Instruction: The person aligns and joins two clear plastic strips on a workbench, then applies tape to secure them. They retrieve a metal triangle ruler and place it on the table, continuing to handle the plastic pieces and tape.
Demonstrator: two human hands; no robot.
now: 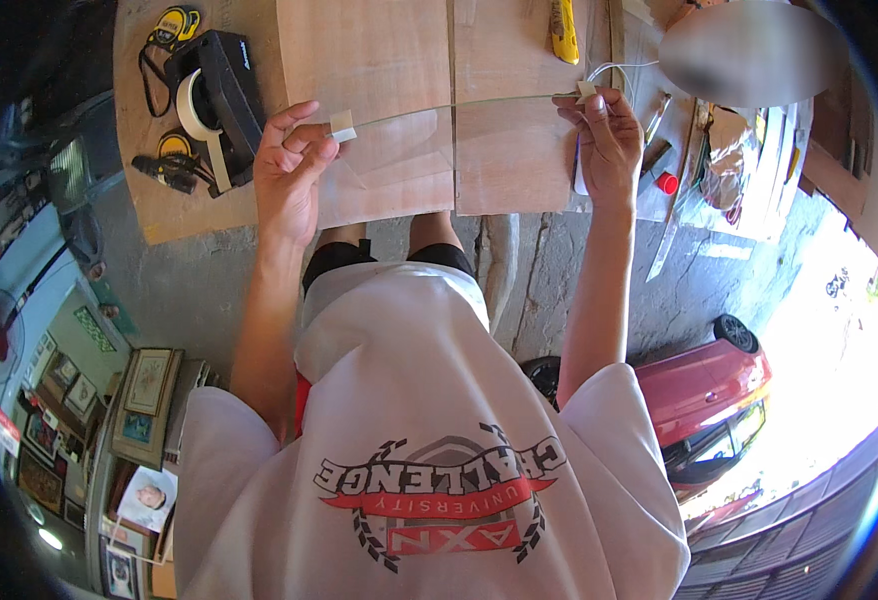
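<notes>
Between my hands is a clear glass pane [459, 103], seen nearly edge-on as a thin greenish line above the wooden boards. My left hand [294, 165] pinches its left end, where a small piece of cream tape [342, 125] shows by the fingertips. At the other end my right hand [607, 140] grips the pane between thumb and fingers, next to a second tape piece [586, 91]. Light plywood boards [379, 50] lie on the table beneath. Both wrists are raised over the table's near edge.
On the left stand a black tape dispenser [242, 75] with a masking tape roll [197, 105] and two tape measures [172, 27]. A yellow utility knife [564, 32] lies far right of centre. Rightward are a red cap [667, 183], a white cable [619, 72] and a metal ruler [665, 248].
</notes>
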